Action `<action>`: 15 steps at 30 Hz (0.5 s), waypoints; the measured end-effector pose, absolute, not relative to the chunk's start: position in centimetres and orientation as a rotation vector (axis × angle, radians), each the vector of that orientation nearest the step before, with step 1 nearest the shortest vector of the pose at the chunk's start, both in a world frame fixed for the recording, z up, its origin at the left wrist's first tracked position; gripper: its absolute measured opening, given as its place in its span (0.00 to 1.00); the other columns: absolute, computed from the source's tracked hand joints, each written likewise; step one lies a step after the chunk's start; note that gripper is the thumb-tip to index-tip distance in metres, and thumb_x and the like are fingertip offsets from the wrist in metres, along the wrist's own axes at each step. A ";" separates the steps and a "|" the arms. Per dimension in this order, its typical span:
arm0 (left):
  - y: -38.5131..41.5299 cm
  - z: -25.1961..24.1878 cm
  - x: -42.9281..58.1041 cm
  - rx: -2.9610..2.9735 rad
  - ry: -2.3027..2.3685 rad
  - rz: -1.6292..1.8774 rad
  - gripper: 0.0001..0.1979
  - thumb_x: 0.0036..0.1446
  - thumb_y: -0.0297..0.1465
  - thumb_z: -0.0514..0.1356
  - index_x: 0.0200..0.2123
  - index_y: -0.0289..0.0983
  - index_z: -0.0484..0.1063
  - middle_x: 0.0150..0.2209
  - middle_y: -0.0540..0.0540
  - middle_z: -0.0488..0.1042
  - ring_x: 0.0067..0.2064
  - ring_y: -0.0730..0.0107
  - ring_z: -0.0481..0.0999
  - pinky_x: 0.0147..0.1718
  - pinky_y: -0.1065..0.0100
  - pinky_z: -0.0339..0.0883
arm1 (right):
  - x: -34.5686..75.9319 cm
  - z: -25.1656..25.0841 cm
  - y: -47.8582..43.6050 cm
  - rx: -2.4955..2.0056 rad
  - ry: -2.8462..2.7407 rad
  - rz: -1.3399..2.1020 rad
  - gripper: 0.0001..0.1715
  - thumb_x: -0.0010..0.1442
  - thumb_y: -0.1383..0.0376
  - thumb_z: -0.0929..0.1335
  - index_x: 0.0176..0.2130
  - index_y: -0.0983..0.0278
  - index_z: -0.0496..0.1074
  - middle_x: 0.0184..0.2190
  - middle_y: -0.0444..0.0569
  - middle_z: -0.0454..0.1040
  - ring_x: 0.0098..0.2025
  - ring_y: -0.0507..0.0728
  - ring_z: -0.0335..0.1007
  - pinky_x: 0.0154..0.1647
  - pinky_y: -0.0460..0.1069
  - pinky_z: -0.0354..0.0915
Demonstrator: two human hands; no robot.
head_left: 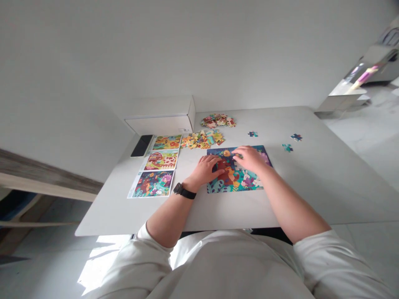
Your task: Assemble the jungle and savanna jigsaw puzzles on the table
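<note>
A jigsaw puzzle (pixel 235 185) with a colourful animal-and-plant picture lies on the table, mostly joined, with a pale gap near its middle. My left hand (pixel 208 167) rests on its left part, fingers spread and thumb apart. Over the upper right part is my right hand (pixel 249 158), its thumb and fingertips bent towards each other; whatever is between them is too small to make out. Loose puzzle pieces lie to the right: one dark blue piece (pixel 252 134), a teal piece (pixel 287 147) and another dark blue piece (pixel 296 137).
Behind the puzzle are a yellowish pile of pieces (pixel 202 139) and a reddish pile (pixel 218 120). On the left lie picture sheets (pixel 160 160) and a dark phone (pixel 141 145). A white box (pixel 158 120) stands against the wall. The white table (pixel 237 211) has rounded corners.
</note>
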State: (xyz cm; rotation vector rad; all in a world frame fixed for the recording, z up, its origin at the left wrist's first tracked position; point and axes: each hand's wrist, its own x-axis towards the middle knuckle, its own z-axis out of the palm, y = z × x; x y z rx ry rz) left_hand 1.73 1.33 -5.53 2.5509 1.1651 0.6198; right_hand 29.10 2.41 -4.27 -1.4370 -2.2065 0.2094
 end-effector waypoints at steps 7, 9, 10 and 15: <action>1.2 -6.2 1.5 2.579 1.180 0.521 0.43 0.53 0.56 0.76 0.68 0.45 0.74 0.69 0.35 0.71 0.71 0.34 0.68 0.73 0.31 0.54 | 38.5 -2.9 3.1 -1.903 -2.109 0.199 0.24 0.59 0.62 0.78 0.55 0.58 0.86 0.56 0.56 0.84 0.56 0.69 0.81 0.62 0.60 0.74; 1.1 -6.3 1.4 2.593 1.178 0.490 0.48 0.49 0.57 0.77 0.70 0.45 0.72 0.71 0.33 0.69 0.72 0.31 0.65 0.74 0.28 0.50 | 39.6 -2.5 2.4 -1.889 -2.209 0.259 0.30 0.57 0.60 0.80 0.59 0.59 0.84 0.60 0.57 0.82 0.60 0.70 0.80 0.64 0.60 0.72; 1.0 -6.3 1.4 2.599 1.174 0.474 0.50 0.48 0.58 0.77 0.71 0.45 0.71 0.71 0.33 0.68 0.73 0.30 0.64 0.74 0.27 0.48 | 39.9 -2.4 2.1 -1.875 -2.246 0.287 0.32 0.56 0.59 0.80 0.60 0.59 0.83 0.62 0.57 0.82 0.61 0.71 0.79 0.65 0.60 0.72; 0.7 -6.2 1.3 2.604 1.168 0.417 0.53 0.49 0.58 0.77 0.73 0.45 0.67 0.73 0.32 0.66 0.75 0.28 0.61 0.74 0.23 0.45 | 39.4 -2.5 1.1 -1.862 -2.405 0.403 0.40 0.48 0.56 0.85 0.60 0.54 0.83 0.62 0.53 0.81 0.59 0.70 0.81 0.59 0.57 0.75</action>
